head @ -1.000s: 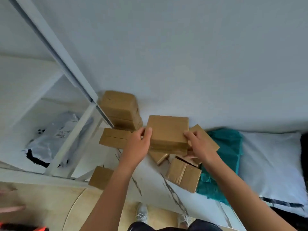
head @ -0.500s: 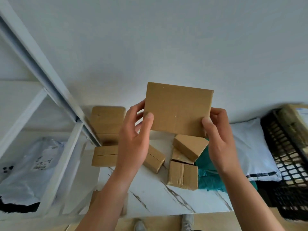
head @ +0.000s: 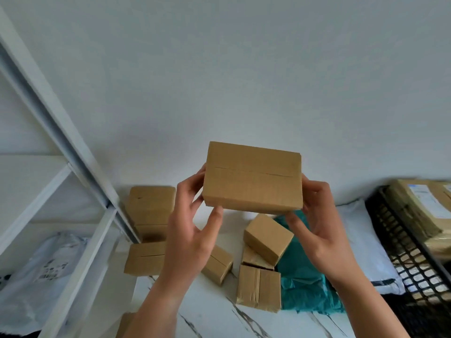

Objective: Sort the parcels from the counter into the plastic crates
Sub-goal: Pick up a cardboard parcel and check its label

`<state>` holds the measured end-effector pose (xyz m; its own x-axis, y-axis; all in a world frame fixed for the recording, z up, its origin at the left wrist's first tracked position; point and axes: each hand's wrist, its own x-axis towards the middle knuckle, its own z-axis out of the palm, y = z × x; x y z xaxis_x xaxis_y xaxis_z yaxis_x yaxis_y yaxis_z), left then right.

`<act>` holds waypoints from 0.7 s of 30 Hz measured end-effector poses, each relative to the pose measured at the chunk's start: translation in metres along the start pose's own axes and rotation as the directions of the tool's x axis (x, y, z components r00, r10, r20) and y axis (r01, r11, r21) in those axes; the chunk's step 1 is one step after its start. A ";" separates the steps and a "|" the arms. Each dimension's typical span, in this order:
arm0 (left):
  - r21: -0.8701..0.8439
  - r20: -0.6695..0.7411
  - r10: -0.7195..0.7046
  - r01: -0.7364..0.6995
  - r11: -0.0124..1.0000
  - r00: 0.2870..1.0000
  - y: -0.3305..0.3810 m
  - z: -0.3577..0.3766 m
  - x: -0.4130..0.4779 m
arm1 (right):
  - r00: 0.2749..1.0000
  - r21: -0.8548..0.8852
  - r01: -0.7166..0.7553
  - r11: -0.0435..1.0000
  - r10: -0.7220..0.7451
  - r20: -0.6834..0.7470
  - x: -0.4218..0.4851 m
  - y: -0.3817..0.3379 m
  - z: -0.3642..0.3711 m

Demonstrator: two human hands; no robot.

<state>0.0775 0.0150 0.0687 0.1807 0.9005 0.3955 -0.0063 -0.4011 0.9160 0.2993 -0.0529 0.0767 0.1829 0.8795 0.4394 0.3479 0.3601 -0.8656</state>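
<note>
I hold a brown cardboard box [head: 252, 178] in the air above the white marble counter [head: 210, 311], its taped seam facing me. My left hand [head: 189, 230] grips its left end and my right hand [head: 317, 228] grips its right end. Below it, several smaller cardboard boxes lie on the counter: a stack [head: 151, 211] at the back left, one [head: 144, 258] in front of it, a tumbled cluster [head: 260, 259] in the middle. A teal plastic mailer [head: 305, 286] and a white mailer [head: 366, 242] lie to the right. A black plastic crate [head: 415, 259] stands at the far right.
The black crate holds large brown parcels [head: 424, 211] with a label. A white metal shelf frame [head: 73, 215] stands at the left, with a grey plastic mailer [head: 41, 272] on its shelf. A plain wall runs behind the counter.
Both hands lifted the box off the pile and raised it. It has been turned since half a second ago, so its seam side now faces me. The view shifted right, revealing the crate.
</note>
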 end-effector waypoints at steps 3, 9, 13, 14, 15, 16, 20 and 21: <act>-0.011 -0.008 0.082 -0.082 0.997 0.997 0.006 0.010 -0.007 | 0.995 0.012 0.100 0.995 -0.100 -0.014 -0.006 -0.005 -0.011; 0.020 -0.043 0.070 -0.069 0.997 0.997 0.019 0.028 -0.015 | 0.998 0.135 0.060 0.989 -0.057 -0.025 -0.005 -0.005 -0.027; 0.080 -0.038 0.018 -0.015 0.997 0.999 0.016 0.033 -0.012 | 0.974 0.209 -0.203 0.956 0.220 -0.058 0.006 -0.011 -0.035; 0.081 -0.030 0.014 -0.012 0.997 0.999 0.016 0.035 -0.012 | 0.961 0.217 -0.252 0.943 0.270 -0.058 0.009 -0.011 -0.036; 0.072 -0.022 -0.002 0.003 0.997 1.000 0.016 0.038 -0.013 | 0.951 0.218 -0.284 0.934 0.303 -0.058 0.010 -0.010 -0.038; 0.060 -0.015 -0.026 0.027 0.998 1.000 0.016 0.042 -0.013 | 0.946 0.210 -0.299 0.931 0.318 -0.065 0.011 -0.008 -0.039; 0.054 -0.024 -0.147 0.148 0.988 0.989 0.011 0.051 -0.013 | 0.949 0.228 -0.304 0.925 0.316 -0.016 0.014 0.003 -0.049; 0.041 -0.024 -0.169 0.170 0.985 0.985 0.011 0.051 -0.012 | 0.948 0.268 -0.309 0.912 0.316 0.017 0.014 0.005 -0.052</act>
<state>0.1258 -0.0090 0.0701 0.1560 0.9591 0.2363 0.0648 -0.2487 0.9664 0.3514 -0.0551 0.0909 0.2680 0.9534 0.1387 0.0139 0.1402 -0.9900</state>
